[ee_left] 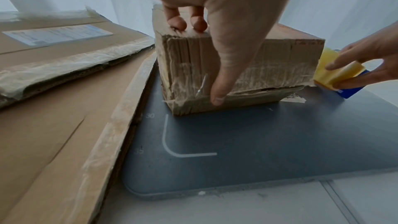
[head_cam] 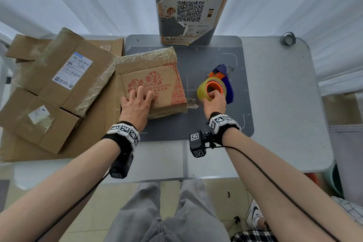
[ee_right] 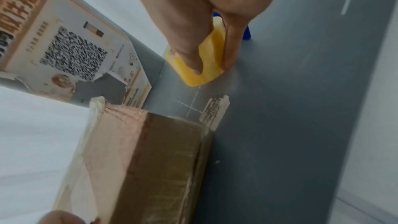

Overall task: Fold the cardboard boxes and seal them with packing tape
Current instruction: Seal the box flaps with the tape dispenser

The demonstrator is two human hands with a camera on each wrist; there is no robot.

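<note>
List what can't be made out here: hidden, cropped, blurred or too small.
- Tape roll free end: none visible in any view; right hand covers part of it.
- Red-printed box top seam: head view, left hand covers the near part.
- Shipping label text: head view, too small.
- Blue dispenser: mostly behind the roll.
- Poster: top cropped in head view.

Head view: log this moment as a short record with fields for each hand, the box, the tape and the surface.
left hand: rests flat on top of the box, thumb down its near side
right hand: fingers grip the tape roll
box: red-printed, closed, on the grey mat
tape roll: yellowish, orange core, right of the box, apart from it
grey mat: lies on the table
flattened cardboard: stacked left of the box
</note>
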